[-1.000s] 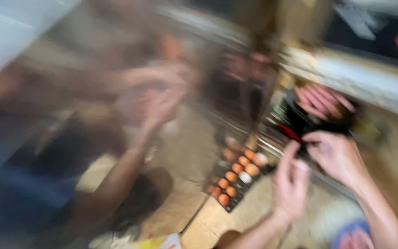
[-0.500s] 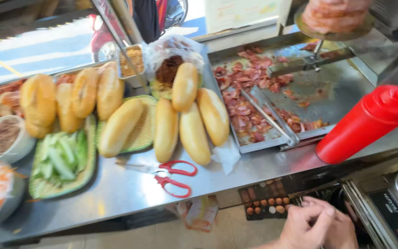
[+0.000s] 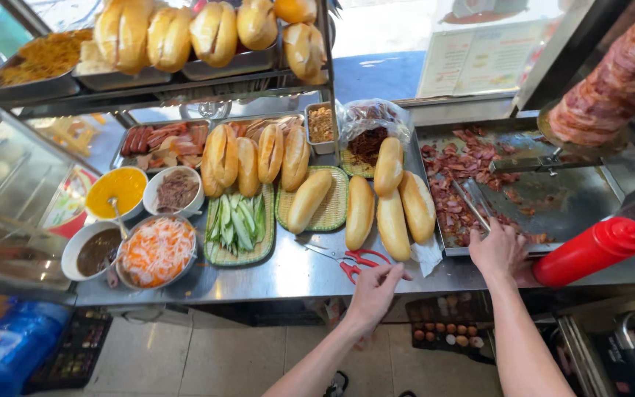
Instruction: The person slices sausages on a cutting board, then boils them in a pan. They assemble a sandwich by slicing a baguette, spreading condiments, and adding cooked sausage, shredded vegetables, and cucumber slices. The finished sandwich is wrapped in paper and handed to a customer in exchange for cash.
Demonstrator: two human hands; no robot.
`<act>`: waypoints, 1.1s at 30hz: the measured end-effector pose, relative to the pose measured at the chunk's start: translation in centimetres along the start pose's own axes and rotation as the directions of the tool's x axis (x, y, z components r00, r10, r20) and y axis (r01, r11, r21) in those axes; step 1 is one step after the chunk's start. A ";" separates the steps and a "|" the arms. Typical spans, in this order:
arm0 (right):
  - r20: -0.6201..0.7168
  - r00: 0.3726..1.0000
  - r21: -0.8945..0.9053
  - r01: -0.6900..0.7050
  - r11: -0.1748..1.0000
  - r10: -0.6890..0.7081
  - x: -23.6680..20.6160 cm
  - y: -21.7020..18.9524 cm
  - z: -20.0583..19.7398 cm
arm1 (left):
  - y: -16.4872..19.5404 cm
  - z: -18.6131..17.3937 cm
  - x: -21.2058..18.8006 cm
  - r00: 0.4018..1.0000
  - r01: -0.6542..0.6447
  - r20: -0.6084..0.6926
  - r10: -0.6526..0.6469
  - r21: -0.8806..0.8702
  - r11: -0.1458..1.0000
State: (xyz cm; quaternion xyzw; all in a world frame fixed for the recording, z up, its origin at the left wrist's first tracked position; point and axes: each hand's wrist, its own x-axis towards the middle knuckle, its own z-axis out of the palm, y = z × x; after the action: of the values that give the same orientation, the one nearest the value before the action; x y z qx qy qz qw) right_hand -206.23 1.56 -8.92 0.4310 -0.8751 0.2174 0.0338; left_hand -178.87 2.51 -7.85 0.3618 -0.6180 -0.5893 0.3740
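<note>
Spanning the whole width, the steel table (image 3: pixel 273 276) carries everything, and the hands work at its front edge. Largest at the right is the griddle tray (image 3: pixel 553 198) strewn with chopped meat, with a stack of meat (image 3: pixel 611 81) hanging above it. Left of that lie the bread rolls (image 3: pixel 391 202) on woven mats (more sit on the upper shelf). A red squeeze bottle (image 3: pixel 589 250) lies tilted at the right edge of the table.

Smaller again, the right hand (image 3: pixel 497 250) rests on the tray's front rim, its fingers curled round the lower end of the metal tongs (image 3: pixel 472 206), which angle up over the meat. The left hand (image 3: pixel 372 290) reaches up from below, fingers loosely bent, fingertips touching the red handles of the scissors (image 3: pixel 350 257) that lie just in front of the rolls; whether it has gripped them cannot be told.

Half a second ago both hands were down below the table, clasped together near the egg tray (image 3: pixel 446 334) on the floor; now they have come up and parted, one to each tool.
</note>
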 end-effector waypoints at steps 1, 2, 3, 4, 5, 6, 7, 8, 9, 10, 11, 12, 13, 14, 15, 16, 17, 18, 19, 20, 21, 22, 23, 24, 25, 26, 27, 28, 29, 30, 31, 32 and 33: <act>0.079 0.994 -0.051 -0.065 0.997 0.069 0.3 -0.2 -0.2 | 0.1 -0.2 -0.3 0.998 -0.049 -0.042 0.049 -0.007 0.999; 0.066 0.995 -0.059 -0.066 0.996 0.070 0.4 -0.7 -0.4 | 0.4 -0.5 -0.8 0.998 -0.010 -0.062 0.011 0.015 1.000; 0.051 0.996 -0.064 -0.073 0.995 0.076 0.6 -1.0 -0.8 | 0.8 -0.7 -1.1 0.997 0.029 -0.078 -0.025 0.040 0.999; 0.037 0.996 -0.070 -0.082 0.994 0.085 0.6 -1.3 -1.4 | 1.3 -0.7 -1.6 0.994 0.069 -0.092 -0.063 0.062 0.996; 0.027 0.997 -0.086 -0.074 0.993 0.077 0.6 -1.6 -2.0 | 1.8 -0.7 -2.2 0.994 0.047 -0.100 -0.044 0.019 0.999; 0.016 0.997 -0.104 -0.072 0.992 0.074 0.6 -1.8 -2.5 | 2.3 -0.6 -2.6 0.994 0.024 -0.104 -0.026 -0.023 0.999; 0.005 0.997 -0.122 -0.072 0.990 0.073 0.6 -1.7 -2.8 | 2.7 -0.4 -3.0 0.994 0.002 -0.107 -0.009 -0.065 0.998; 0.011 0.997 -0.118 -0.069 0.991 0.071 0.6 -1.7 -3.2 | 3.1 -0.2 -3.4 0.995 0.046 -0.080 -0.055 -0.105 0.993; 0.018 0.997 -0.117 -0.069 0.991 0.071 0.6 -1.6 -3.5 | 3.4 0.0 -3.6 0.994 0.095 -0.049 -0.103 -0.146 0.985; 0.022 0.997 -0.119 -0.067 0.991 0.070 0.5 -1.4 -4.0 | 3.7 0.4 -3.8 0.989 0.142 -0.016 -0.147 -0.189 0.972; -0.011 0.999 -0.084 -0.054 0.995 0.053 0.6 -1.2 -4.4 | 4.0 0.8 -3.9 0.984 0.175 -0.009 -0.180 -0.189 0.966; -0.044 0.998 -0.047 -0.038 0.998 0.036 0.5 -1.1 -4.7 | 4.3 1.1 -4.0 0.977 0.207 -0.004 -0.212 -0.186 0.960; -0.079 0.997 -0.009 -0.022 1.000 0.021 0.5 -0.9 -5.1 | 4.5 1.4 -4.0 0.970 0.237 0.002 -0.241 -0.182 0.954; -0.024 0.999 0.085 -0.039 0.996 0.041 0.4 -0.8 -5.5 | 4.7 1.8 -4.0 0.969 0.246 0.011 -0.248 -0.191 0.950; 0.030 0.998 0.178 -0.061 0.982 0.056 0.4 -0.6 -5.8 | 4.9 2.2 -3.8 0.967 0.253 0.024 -0.254 -0.198 0.947; 0.085 0.994 0.268 -0.091 0.959 0.071 0.2 -0.3 -6.2 | 5.0 2.6 -3.7 0.964 0.264 0.040 -0.261 -0.204 0.943; 0.131 0.988 0.350 -0.123 0.929 0.081 0.2 -0.1 -6.4 | 5.0 3.1 -3.2 0.969 0.248 0.066 -0.239 -0.216 0.944; 0.180 0.979 0.427 -0.162 0.890 0.091 -0.1 0.1 -6.5 | 4.9 3.5 -2.7 0.971 0.238 0.094 -0.222 -0.229 0.944; 0.229 0.968 0.496 -0.206 0.844 0.101 -0.7 0.5 -6.5 | 4.7 4.0 -2.5 0.970 0.233 0.126 -0.208 -0.243 0.942; 0.127 0.992 0.582 -0.097 0.807 0.028 -1.5 1.0 -6.5 | 4.5 4.5 -2.2 0.965 0.248 0.149 -0.217 -0.237 0.939; 0.013 0.999 0.647 0.022 0.762 -0.039 -2.2 1.5 -6.4 | 4.2 5.1 -1.7 0.959 0.262 0.175 -0.224 -0.235 0.936; -0.106 0.989 0.691 0.146 0.708 -0.100 -3.0 2.0 -6.5 | 3.9 5.7 -1.2 0.952 0.275 0.201 -0.231 -0.233 0.933; -0.101 0.991 0.727 0.132 0.674 -0.085 -4.1 2.7 -6.4 | 3.5 6.2 -1.1 0.943 0.288 0.242 -0.229 -0.246 0.926; -0.094 0.994 0.761 0.113 0.639 -0.064 -5.5 3.4 -6.5 | 3.1 6.6 -1.3 0.930 0.307 0.287 -0.232 -0.255 0.917; -0.089 0.995 0.794 0.096 0.601 -0.041 -6.8 3.9 -6.5 | 2.7 6.8 -1.3 0.914 0.327 0.332 -0.233 -0.261 0.908; -0.034 0.999 0.814 0.026 0.581 0.003 -8.1 4.2 -6.5 | 2.2 7.0 -1.4 0.895 0.343 0.386 -0.224 -0.273 0.899; 0.021 0.998 0.831 -0.047 0.554 0.053 -9.5 4.6 -6.6 | 1.8 7.1 -1.5 0.870 0.364 0.443 -0.218 -0.279 0.888; 0.082 0.990 0.841 -0.130 0.526 0.115 -11.5 5.1 -6.8 | 1.3 7.2 -2.0 0.833 0.401 0.508 -0.219 -0.282 0.872; 0.085 0.984 0.848 -0.155 0.507 0.160 -13.5 5.7 -6.8 | 0.6 7.1 -2.6 0.824 0.388 0.535 -0.189 -0.288 0.876; 0.089 0.972 0.846 -0.189 0.499 0.217 -15.8 6.7 -6.7 | -0.2 7.4 -3.4 0.804 0.390 0.571 -0.163 -0.302 0.870; 0.069 0.963 0.840 -0.198 0.505 0.262 -18.3 7.6 -6.8 | -0.8 7.5 -4.2 0.772 0.439 0.599 -0.213 -0.261 0.860; 0.036 0.953 0.835 -0.194 0.515 0.301 -20.4 8.6 -6.8 | -1.4 7.6 -4.6 0.738 0.475 0.627 -0.250 -0.220 0.852; 0.036 0.928 0.815 -0.243 0.526 0.372 -22.6 9.4 -6.9 | -1.8 7.7 -5.1 0.711 0.480 0.662 -0.237 -0.210 0.852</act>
State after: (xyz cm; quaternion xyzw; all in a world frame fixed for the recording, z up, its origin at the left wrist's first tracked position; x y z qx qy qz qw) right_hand -200.18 26.09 -11.58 0.2208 -0.7370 0.6229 -0.1421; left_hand -183.36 10.45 -10.04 0.1890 -0.4996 -0.8407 0.0893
